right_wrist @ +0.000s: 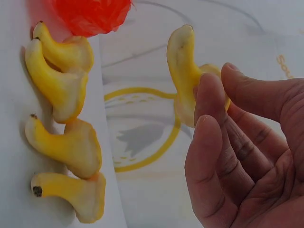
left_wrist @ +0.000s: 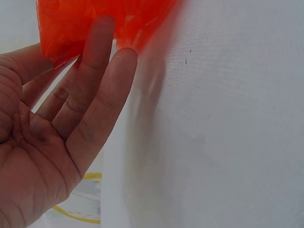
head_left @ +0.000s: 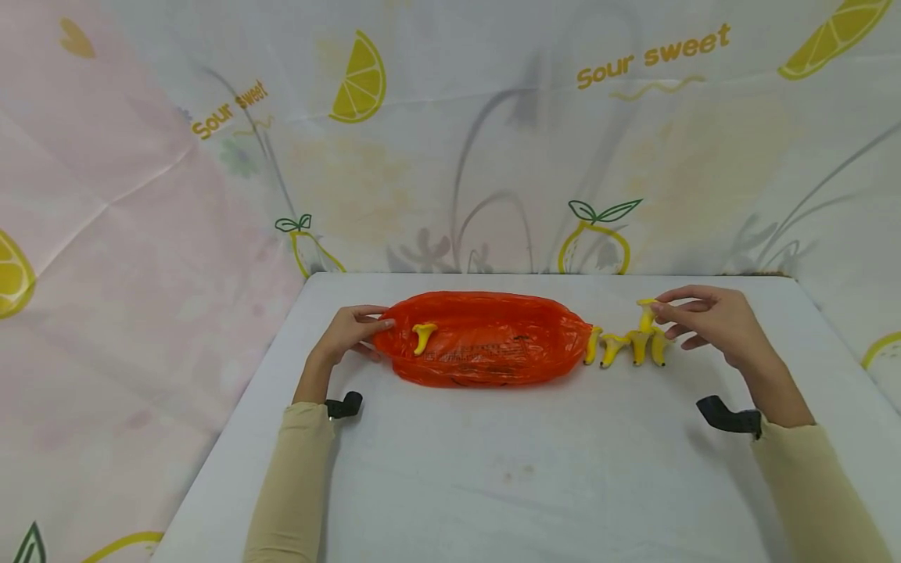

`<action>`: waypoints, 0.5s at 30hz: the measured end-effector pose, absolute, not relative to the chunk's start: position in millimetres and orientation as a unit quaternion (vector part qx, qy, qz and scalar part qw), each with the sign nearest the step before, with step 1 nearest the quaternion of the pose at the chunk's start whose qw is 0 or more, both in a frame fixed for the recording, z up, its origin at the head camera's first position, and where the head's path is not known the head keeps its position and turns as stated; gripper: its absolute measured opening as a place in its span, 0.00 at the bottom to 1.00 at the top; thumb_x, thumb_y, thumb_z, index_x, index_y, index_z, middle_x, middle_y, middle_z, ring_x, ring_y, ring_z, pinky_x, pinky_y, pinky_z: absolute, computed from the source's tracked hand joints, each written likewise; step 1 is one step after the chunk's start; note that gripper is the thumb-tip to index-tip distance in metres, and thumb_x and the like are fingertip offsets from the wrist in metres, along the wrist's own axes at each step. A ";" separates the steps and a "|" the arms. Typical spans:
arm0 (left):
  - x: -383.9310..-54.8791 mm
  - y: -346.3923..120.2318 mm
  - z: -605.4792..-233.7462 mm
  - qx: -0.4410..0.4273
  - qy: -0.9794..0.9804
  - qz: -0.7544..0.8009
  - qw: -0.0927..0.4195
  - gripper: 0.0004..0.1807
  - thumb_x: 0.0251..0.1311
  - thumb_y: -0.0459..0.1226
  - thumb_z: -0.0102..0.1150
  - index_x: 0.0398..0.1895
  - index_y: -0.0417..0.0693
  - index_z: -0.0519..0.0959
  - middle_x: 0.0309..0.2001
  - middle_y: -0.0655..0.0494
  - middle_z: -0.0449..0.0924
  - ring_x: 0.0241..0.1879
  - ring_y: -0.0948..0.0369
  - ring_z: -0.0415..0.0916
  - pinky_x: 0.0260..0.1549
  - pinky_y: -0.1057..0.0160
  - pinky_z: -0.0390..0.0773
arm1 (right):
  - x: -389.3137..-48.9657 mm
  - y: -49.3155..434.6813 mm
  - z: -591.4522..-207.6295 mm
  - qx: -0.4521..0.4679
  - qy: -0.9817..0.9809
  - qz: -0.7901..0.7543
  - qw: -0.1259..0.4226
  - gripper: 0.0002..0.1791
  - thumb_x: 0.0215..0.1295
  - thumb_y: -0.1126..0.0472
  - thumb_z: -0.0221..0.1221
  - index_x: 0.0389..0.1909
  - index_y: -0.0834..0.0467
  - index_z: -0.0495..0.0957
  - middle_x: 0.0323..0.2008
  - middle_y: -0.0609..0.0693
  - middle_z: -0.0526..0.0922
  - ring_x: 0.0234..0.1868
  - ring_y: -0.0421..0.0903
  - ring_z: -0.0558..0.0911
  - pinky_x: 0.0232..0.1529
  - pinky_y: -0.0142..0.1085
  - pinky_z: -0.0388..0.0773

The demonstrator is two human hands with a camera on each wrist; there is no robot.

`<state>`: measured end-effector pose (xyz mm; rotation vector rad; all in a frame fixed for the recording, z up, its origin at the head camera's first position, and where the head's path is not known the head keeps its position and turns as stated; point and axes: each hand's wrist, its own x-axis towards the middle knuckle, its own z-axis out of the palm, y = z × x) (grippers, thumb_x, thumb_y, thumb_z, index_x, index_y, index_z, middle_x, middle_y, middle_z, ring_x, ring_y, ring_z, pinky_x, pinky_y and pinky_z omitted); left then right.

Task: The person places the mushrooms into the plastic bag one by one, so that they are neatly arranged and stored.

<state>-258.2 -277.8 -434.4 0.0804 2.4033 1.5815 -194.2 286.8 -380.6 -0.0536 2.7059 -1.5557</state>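
My left hand [head_left: 344, 334] pinches the left end of a red plastic bag [head_left: 493, 367], thumb on one side and fingers on the other. The bag [left_wrist: 66, 23] lies on its side, its long mouth spread wide. One yellow mushroom [head_left: 424, 338] rests inside, near the bag's left end. My right hand [head_left: 714, 320] pinches another yellow mushroom [right_wrist: 183, 61] between thumb and fingertips, raised above the table. Below it, several yellow mushrooms with dark stem tips, such as this one [right_wrist: 64, 142], stand in a row right of the bag.
A white table [head_left: 507, 469] carries everything. Behind it hangs a pale cloth [head_left: 450, 156] printed with lemons and lettering. Black wrist mounts [head_left: 728, 416] stick out from both sleeves.
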 end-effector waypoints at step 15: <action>-261.4 -279.5 -435.1 0.029 0.834 0.533 0.139 0.30 0.62 0.47 0.67 0.63 0.40 0.75 0.47 0.42 0.84 0.33 0.53 0.86 0.31 0.53 0.86 | -202.7 238.9 -372.6 -0.020 0.854 -0.519 0.036 0.29 0.65 0.45 0.64 0.53 0.66 0.76 0.36 0.56 0.87 0.30 0.52 0.87 0.31 0.43 0.86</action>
